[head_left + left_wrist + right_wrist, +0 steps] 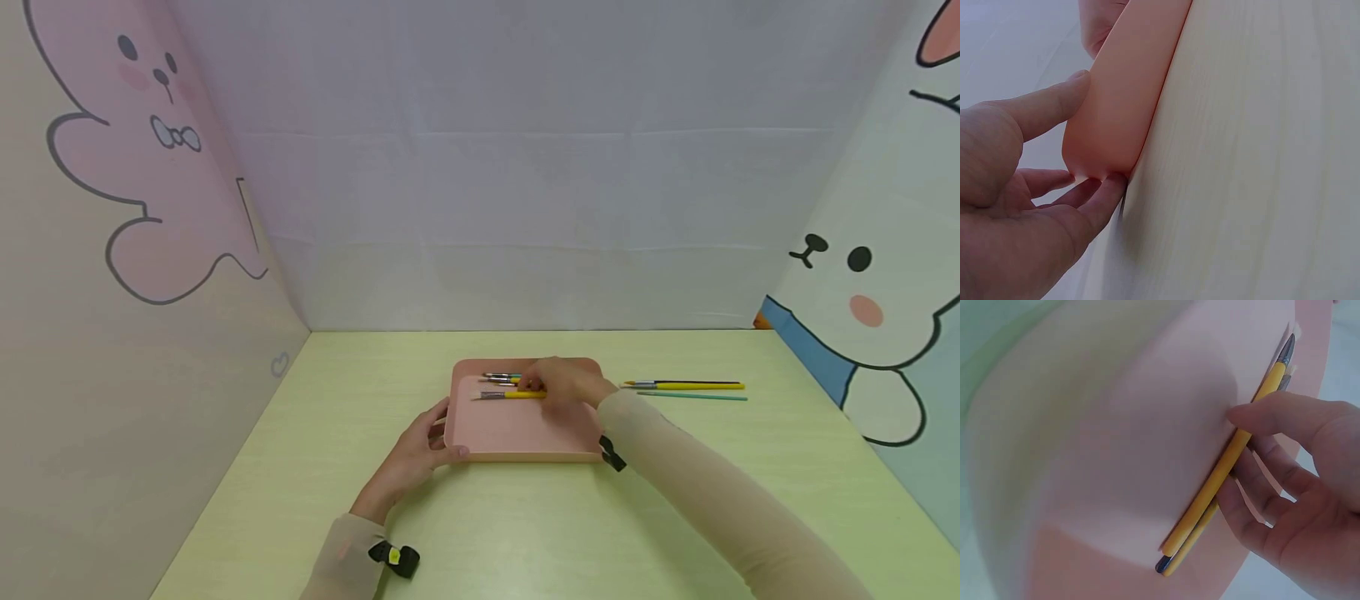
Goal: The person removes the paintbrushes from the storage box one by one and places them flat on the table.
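Two hands, head view: L hand [415,452] holds pink tray [502,433] by near-left corner, on worktop [525,533]; R hand [566,385] at brushes [519,395] inside, more brushes [697,386] to right. L wrist: same corner held. R wrist: grip narrow, pinching yellow brush [1217,475] w/in tray.

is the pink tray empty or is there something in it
Not empty: in the head view, several brushes lie inside the pink tray, towards its far side, where the right hand grips one.
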### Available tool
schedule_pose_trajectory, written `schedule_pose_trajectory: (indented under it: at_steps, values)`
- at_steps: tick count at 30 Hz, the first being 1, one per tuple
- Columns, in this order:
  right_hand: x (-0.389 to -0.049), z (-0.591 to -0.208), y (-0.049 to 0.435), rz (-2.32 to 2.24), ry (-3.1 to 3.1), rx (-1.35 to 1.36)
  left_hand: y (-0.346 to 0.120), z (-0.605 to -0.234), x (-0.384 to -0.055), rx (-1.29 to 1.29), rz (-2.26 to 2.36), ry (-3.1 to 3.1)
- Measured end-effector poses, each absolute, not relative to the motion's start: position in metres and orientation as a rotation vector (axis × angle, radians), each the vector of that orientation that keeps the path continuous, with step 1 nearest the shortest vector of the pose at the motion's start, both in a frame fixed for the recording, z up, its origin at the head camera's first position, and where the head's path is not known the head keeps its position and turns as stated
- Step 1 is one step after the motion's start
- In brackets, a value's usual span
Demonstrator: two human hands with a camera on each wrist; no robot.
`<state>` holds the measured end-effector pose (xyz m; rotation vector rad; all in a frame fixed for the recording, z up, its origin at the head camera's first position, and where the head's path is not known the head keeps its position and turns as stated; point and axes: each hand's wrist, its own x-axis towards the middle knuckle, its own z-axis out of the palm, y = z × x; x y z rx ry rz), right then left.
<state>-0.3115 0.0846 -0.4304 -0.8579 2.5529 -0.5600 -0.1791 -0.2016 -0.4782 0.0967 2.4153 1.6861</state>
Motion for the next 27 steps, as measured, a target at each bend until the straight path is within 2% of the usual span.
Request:
schedule_pose_trajectory:
  at_steps: [21, 27]
  values:
    - [-0.313, -0.435, 0.087, -0.556, 2.58, -0.989, -0.202, -0.478, -0.179, 0.058, 1.664, 2.427]
    - [-0.311, -0.426, 0.096, -0.601, 2.6, -0.927, -0.201, -0.477, -0.179, 0.053, 1.661, 2.428]
